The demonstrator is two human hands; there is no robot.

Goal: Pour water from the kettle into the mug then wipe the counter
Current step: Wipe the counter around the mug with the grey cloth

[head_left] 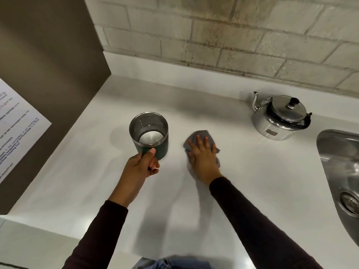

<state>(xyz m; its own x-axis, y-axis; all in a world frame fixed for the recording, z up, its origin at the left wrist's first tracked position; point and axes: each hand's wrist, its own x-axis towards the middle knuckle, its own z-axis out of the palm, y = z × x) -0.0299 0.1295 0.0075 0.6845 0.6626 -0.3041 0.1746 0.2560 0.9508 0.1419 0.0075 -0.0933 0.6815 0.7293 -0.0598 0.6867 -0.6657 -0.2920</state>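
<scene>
A dark green mug [149, 131] with a steel inside stands or hovers just over the white counter [252, 181], left of centre. My left hand [142, 164] grips its handle from the near side. Water glints at the mug's bottom. My right hand [204, 156] lies flat, fingers spread, on a grey cloth [200, 135] pressed onto the counter just right of the mug. A shiny metal kettle [279, 117] with a black lid knob stands at the back right, spout pointing left, apart from both hands.
A steel sink [342, 171] with its drain is set into the counter at the right edge. A brown panel [48, 74] bearing a printed sheet rises on the left. A tiled wall [233, 32] runs behind the counter.
</scene>
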